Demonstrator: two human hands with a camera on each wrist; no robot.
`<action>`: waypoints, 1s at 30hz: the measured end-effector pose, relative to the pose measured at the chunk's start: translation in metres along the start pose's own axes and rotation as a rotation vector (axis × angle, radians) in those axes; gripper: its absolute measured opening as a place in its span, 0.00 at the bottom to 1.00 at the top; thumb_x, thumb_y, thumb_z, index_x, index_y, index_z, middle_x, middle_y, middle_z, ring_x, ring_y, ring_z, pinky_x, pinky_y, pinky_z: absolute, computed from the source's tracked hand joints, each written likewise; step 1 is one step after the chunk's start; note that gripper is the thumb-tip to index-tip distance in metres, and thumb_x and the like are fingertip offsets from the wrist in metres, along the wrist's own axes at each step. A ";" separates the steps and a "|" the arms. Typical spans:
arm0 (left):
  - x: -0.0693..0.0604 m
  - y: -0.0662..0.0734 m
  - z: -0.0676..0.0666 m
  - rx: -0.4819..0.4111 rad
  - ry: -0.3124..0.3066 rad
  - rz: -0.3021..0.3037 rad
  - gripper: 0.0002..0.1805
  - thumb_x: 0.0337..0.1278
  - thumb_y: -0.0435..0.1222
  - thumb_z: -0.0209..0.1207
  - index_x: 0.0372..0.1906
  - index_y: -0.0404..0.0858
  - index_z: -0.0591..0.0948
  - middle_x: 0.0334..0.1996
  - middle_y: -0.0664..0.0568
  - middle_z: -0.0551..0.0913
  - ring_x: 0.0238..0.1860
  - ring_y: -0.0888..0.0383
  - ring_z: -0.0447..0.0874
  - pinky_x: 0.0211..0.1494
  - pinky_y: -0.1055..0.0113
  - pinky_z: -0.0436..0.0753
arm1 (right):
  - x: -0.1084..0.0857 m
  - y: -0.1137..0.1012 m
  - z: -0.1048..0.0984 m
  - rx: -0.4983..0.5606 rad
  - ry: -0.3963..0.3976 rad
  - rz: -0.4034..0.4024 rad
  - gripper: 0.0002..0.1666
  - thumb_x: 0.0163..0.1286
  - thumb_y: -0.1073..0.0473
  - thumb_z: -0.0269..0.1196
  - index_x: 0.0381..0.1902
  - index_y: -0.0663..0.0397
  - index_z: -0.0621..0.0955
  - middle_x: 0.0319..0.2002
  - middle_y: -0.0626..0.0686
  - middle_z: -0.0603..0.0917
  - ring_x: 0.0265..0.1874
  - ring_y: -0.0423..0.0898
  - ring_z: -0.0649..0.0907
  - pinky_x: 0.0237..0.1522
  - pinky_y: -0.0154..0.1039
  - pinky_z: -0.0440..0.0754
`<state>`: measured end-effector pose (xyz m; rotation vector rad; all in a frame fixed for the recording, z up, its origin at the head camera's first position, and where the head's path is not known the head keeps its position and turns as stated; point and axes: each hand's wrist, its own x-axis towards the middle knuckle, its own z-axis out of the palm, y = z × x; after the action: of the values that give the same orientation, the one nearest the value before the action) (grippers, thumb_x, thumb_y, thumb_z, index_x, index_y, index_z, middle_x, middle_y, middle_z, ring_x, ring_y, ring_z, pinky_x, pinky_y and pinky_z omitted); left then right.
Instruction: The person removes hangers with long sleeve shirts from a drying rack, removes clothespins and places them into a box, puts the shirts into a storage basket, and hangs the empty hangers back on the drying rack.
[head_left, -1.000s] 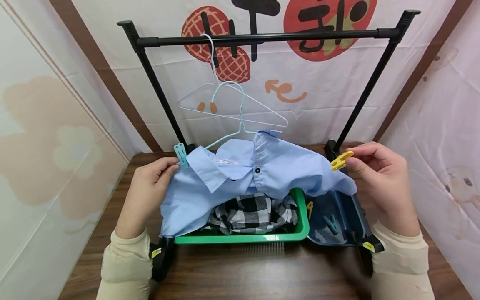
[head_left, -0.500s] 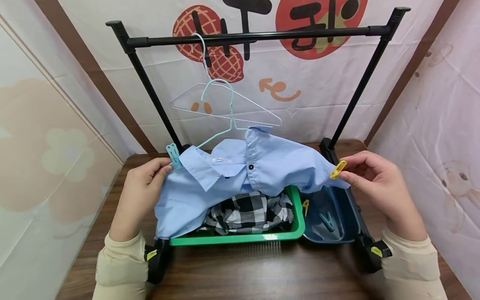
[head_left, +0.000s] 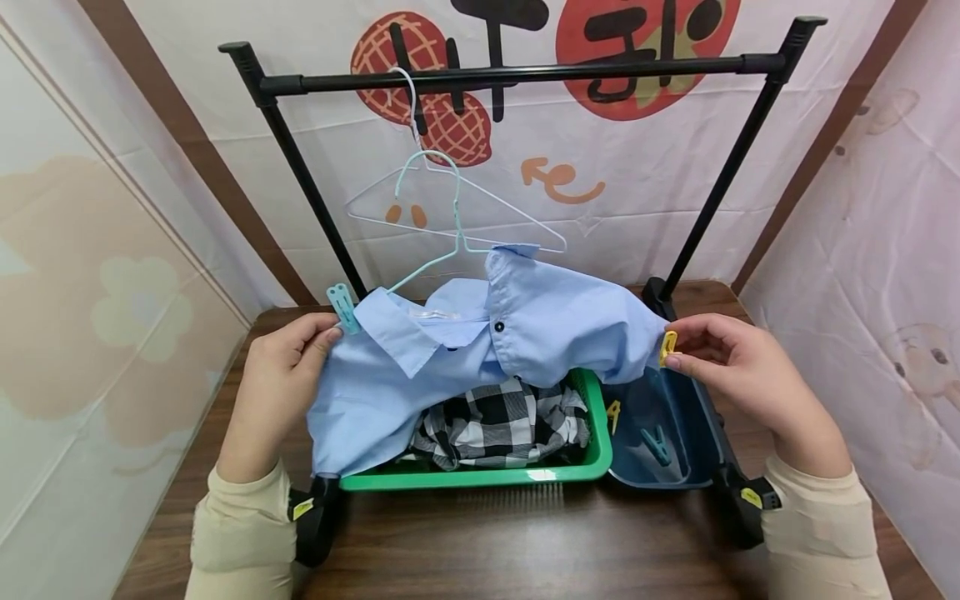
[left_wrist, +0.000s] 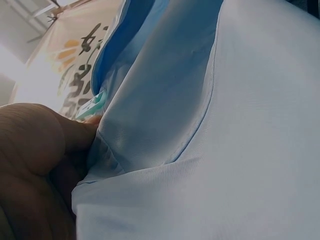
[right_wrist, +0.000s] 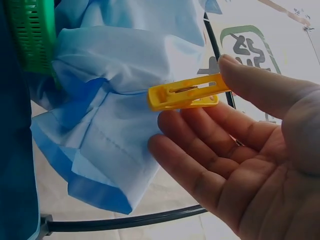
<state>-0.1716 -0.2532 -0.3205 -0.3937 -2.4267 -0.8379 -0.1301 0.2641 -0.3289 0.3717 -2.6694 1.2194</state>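
Observation:
A light blue shirt (head_left: 570, 321) hangs on a mint hanger (head_left: 457, 208), its collar to the left of centre. The left hand (head_left: 281, 383) pinches the shirt's left shoulder, beside a teal clothespin (head_left: 342, 308) clipped there. In the left wrist view the thumb presses the blue cloth (left_wrist: 150, 100). The right hand (head_left: 750, 375) pinches a yellow clothespin (head_left: 668, 348) at the shirt's right sleeve. The right wrist view shows that yellow clothespin (right_wrist: 185, 92) between thumb and fingers, against the sleeve (right_wrist: 115, 145); whether it grips cloth I cannot tell.
A green basket (head_left: 480, 479) with a black-and-white checked cloth (head_left: 502, 425) lies under the shirt. Right of it, a dark blue bin (head_left: 697, 433) holds a yellow and a teal clothespin (head_left: 656, 446). A black rack (head_left: 525, 75) carries a white hanger (head_left: 517, 208).
The right hand has brought the yellow clothespin left and down against the sleeve, and turned it more upright. The mint hanger's hook has shifted left. The left hand still pinches the shoulder.

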 end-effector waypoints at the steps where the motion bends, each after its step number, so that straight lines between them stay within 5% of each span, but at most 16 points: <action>1: 0.000 0.000 0.000 0.000 0.003 0.001 0.09 0.73 0.37 0.60 0.48 0.39 0.87 0.39 0.49 0.89 0.33 0.60 0.75 0.37 0.75 0.69 | 0.000 0.000 0.000 -0.007 -0.005 -0.004 0.18 0.68 0.59 0.72 0.54 0.53 0.83 0.44 0.52 0.87 0.39 0.38 0.86 0.40 0.26 0.84; 18: -0.001 -0.001 -0.002 0.004 -0.004 0.001 0.09 0.73 0.36 0.60 0.47 0.38 0.87 0.40 0.47 0.89 0.34 0.56 0.76 0.37 0.75 0.70 | -0.001 -0.002 0.001 -0.027 0.033 0.016 0.19 0.68 0.56 0.72 0.55 0.51 0.84 0.48 0.53 0.87 0.41 0.34 0.84 0.42 0.22 0.81; 30: 0.001 -0.001 -0.002 -0.013 -0.026 0.013 0.09 0.74 0.36 0.59 0.48 0.38 0.87 0.39 0.48 0.89 0.33 0.59 0.75 0.36 0.74 0.70 | -0.009 -0.014 0.002 0.063 0.145 -0.122 0.14 0.66 0.68 0.71 0.50 0.55 0.86 0.44 0.48 0.87 0.38 0.36 0.85 0.40 0.23 0.82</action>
<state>-0.1723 -0.2554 -0.3193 -0.4268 -2.4417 -0.8479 -0.1173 0.2552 -0.3229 0.4310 -2.4537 1.2457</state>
